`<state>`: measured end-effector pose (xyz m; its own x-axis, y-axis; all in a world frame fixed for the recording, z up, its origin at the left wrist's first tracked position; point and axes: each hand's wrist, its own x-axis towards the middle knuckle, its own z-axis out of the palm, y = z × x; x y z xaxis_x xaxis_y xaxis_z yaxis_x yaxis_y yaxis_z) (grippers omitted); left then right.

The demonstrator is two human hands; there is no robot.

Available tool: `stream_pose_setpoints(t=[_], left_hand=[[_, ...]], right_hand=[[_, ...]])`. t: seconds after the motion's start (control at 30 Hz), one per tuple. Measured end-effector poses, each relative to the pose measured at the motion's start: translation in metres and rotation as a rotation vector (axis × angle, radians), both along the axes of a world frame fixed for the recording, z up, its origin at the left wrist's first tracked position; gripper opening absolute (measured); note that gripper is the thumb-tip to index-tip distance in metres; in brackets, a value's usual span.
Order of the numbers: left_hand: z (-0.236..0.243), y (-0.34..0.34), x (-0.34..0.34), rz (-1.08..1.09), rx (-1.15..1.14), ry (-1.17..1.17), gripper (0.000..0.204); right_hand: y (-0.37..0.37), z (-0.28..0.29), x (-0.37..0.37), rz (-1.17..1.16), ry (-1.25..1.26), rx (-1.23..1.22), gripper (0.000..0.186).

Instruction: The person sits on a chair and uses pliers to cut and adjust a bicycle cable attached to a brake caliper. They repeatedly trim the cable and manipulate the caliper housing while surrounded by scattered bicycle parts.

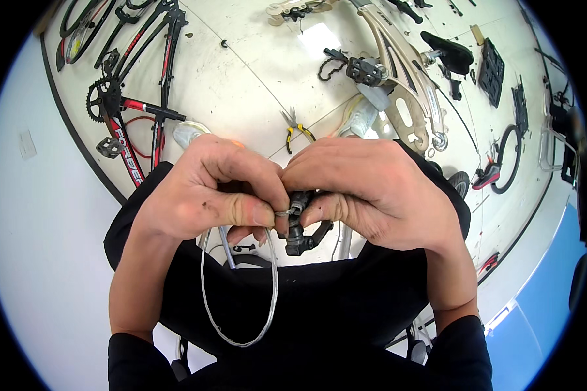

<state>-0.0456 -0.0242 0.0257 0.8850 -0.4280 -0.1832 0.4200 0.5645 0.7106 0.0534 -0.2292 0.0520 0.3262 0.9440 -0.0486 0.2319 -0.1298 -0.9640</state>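
Observation:
In front of my lap, my left hand (199, 192) pinches a thin silvery cable (275, 283) between thumb and forefinger. The cable hangs below the fingers in a long loop over my dark clothing. My right hand (381, 192) is closed on a black bicycle part (296, 239) with a curved arm, its exact kind partly hidden by the fingers. The pinched stretch of cable meets the part's upper end between both thumbs. Whether it passes inside cannot be made out. Beyond my hands, pliers (293, 124) with yellow-and-black handles lie on the floor.
A black-and-red bicycle frame (128, 151) lies at the left, with a chainring (96, 100). At the upper right is a cream frame (398, 49) with a black pedal (365, 72). A saddle (456, 55) and a black tray-like piece (492, 72) lie farther right.

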Motion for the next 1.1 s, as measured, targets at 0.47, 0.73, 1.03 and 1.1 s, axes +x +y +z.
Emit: stream_pose_setpoints(t=[0.47,0.73,1.03,1.1], left_hand=[[-0.010,0.006,-0.005,0.096,0.165,0.086,0.014],[-0.009,0.025,0.003,0.330,0.112,0.029,0.020],[-0.037,0.050,0.011,0.368,0.170,0.133,0.017],[-0.035,0.053,0.017,0.287,0.185,0.142,0.020]], right_hand=[[-0.004,-0.019,0.010,-0.186,-0.238,-0.198,0.042],[-0.022,-0.217,0.070,-0.775,-0.195,-0.829,0.040],[0.012,-0.405,-0.094,-0.385,-0.266,-1.396,0.087],[0.022,-0.426,-0.094,-0.473,-0.269,-1.490,0.089]])
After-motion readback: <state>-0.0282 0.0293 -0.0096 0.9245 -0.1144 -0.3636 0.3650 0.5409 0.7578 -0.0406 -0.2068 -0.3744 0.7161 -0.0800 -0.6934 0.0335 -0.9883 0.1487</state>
